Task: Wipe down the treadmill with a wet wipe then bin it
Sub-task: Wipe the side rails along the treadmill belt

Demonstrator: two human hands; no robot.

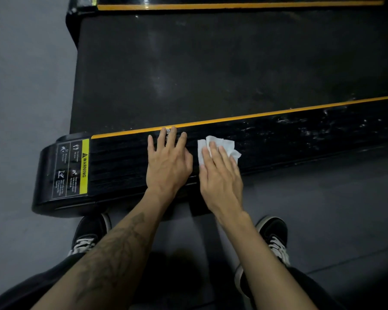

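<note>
While the warning label (83, 166) marks the near rail's (300, 139) left end, the left hand (168, 162) lies flat on the rail right of it, fingers straight. Farther right, the right hand (222, 175) presses the wipe (220, 146) flat against the rail of the treadmill (211, 70).

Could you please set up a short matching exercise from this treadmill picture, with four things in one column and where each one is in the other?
Things:
1. wet wipe
2. left hand
3. warning label
4. yellow stripe

Places:
A. at the rounded end of the side rail
B. flat and bare on the side rail, holding nothing
C. under the fingers of the right hand
D. along the edge between the side rail and the belt

Pairs: 1-C, 2-B, 3-A, 4-D
</note>
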